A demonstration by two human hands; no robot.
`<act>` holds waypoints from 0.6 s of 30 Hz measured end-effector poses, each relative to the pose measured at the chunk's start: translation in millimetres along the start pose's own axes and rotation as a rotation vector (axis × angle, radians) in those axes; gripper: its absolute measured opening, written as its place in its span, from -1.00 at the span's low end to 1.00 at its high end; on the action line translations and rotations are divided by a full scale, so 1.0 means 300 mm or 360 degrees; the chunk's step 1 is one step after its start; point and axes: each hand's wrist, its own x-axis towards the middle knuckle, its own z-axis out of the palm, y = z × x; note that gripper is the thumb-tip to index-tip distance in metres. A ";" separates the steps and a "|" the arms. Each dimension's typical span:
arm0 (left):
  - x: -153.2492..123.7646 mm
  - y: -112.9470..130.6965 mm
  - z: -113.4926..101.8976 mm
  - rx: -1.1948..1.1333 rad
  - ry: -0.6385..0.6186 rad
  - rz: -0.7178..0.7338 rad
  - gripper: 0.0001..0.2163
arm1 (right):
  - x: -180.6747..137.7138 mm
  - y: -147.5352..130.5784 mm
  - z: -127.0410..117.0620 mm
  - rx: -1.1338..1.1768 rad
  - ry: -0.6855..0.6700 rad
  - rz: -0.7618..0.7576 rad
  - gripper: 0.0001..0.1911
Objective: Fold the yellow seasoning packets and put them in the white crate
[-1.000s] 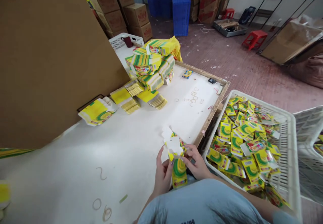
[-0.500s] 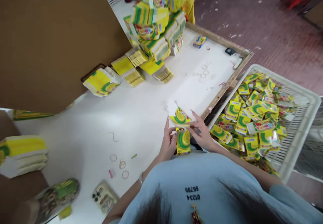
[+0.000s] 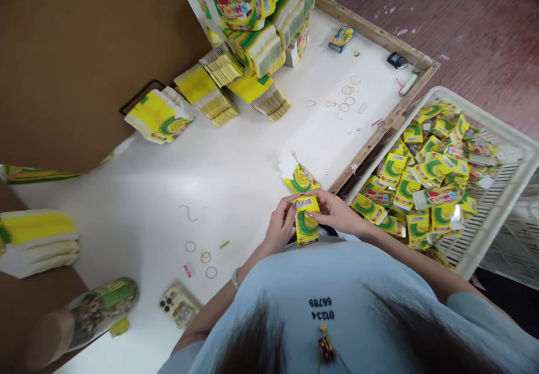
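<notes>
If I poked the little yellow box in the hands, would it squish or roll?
The box would probably dent, since its card looks thin. It's likely light, being small enough for fingers to pinch. Its flat front suggests it won't roll.

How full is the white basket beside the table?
Partly full: yellow packs lie heaped in the white basket, while bare slats show along its right side. How deep the heap goes, I cannot tell.
</notes>
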 end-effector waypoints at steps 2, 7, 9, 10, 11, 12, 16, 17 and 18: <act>-0.004 -0.008 0.008 -0.0028 -0.0011 -0.0007 -0.56 | 0.002 -0.015 -0.005 0.0027 0.0006 0.0026 -0.57; -0.011 -0.025 0.021 -0.0042 0.0045 -0.0015 -0.56 | -0.002 -0.046 -0.023 0.0208 -0.0086 0.0132 -0.55; -0.011 -0.025 0.023 -0.0044 0.0053 -0.0012 -0.57 | -0.004 -0.048 -0.026 0.0260 -0.0114 0.0170 -0.53; -0.010 -0.023 0.024 -0.0045 0.0056 0.0000 -0.57 | -0.004 -0.048 -0.027 0.0275 -0.0115 0.0179 -0.52; -0.008 -0.020 0.025 -0.0044 0.0059 0.0015 -0.57 | -0.003 -0.047 -0.028 0.0287 -0.0114 0.0182 -0.52; -0.006 -0.016 0.025 -0.0037 0.0062 0.0031 -0.57 | -0.002 -0.047 -0.028 0.0297 -0.0112 0.0181 -0.52; 0.002 -0.005 0.026 0.0019 0.0070 0.0082 -0.57 | 0.004 -0.051 -0.022 0.0209 -0.0072 0.0095 -0.51; 0.003 -0.004 0.026 0.0033 0.0069 0.0088 -0.58 | 0.005 -0.054 -0.018 0.0140 -0.0059 0.0073 -0.51; 0.002 -0.004 0.026 0.0046 0.0065 0.0093 -0.58 | 0.005 -0.056 -0.014 0.0058 -0.0050 0.0061 -0.51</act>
